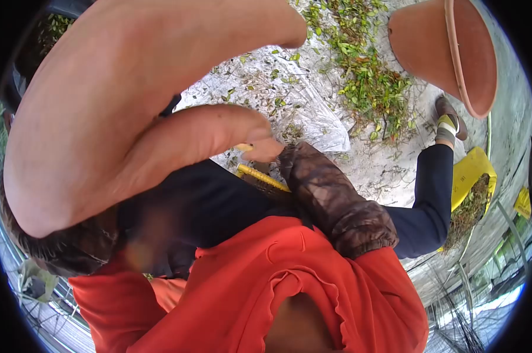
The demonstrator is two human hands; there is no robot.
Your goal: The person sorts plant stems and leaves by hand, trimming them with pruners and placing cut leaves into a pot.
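My left hand (101, 117) is very close to the camera and fills the upper left. Its thumb and fingers are spread in a wide curve, with a gap between them. From the right, a dark patterned sleeve (342, 200) reaches to the left thumb's tip. A small patch of skin at the sleeve's end seems to be my right hand (266, 152), mostly hidden, beside a tiny yellowish bit. Just below it lies a yellow ribbed edge (263, 176) near my dark-trousered leg.
Green and brown leaf clippings (372, 82) lie on the pale ground sheet (319, 117). A large terracotta pot (422, 41) lies tilted at the upper right. My shoe (451, 117) is below it. At the right, a yellow bag (475, 167) holds dry plant debris.
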